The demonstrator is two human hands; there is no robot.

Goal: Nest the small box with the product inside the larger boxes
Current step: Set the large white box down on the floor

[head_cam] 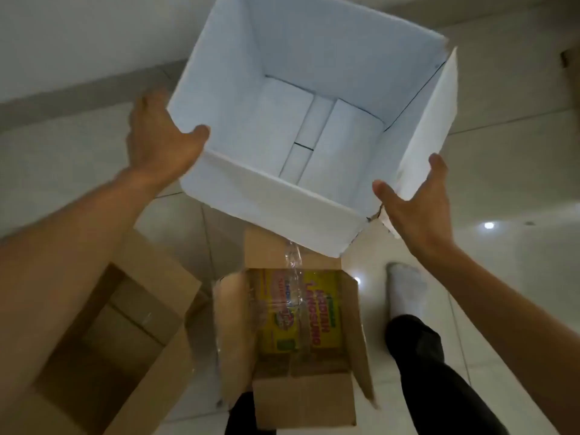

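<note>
A large white box [238, 89] hangs in the air in the upper middle, its open top tilted toward me and nothing inside it. My left hand [160, 136] grips its left wall, thumb over the rim. My right hand [414, 202] presses against its right corner and side flap, fingers spread. Below on the floor stands a brown cardboard box [357, 334] with its flaps open. Inside it lies a small yellow box [314, 312] with red lettering and clear tape over it.
A bigger brown box [103, 337] stands open at the lower left, partly behind my left forearm. The floor is glossy pale tile [502, 277]. My socked foot [405, 287] and dark trouser leg are at the lower right. A wall runs along the top left.
</note>
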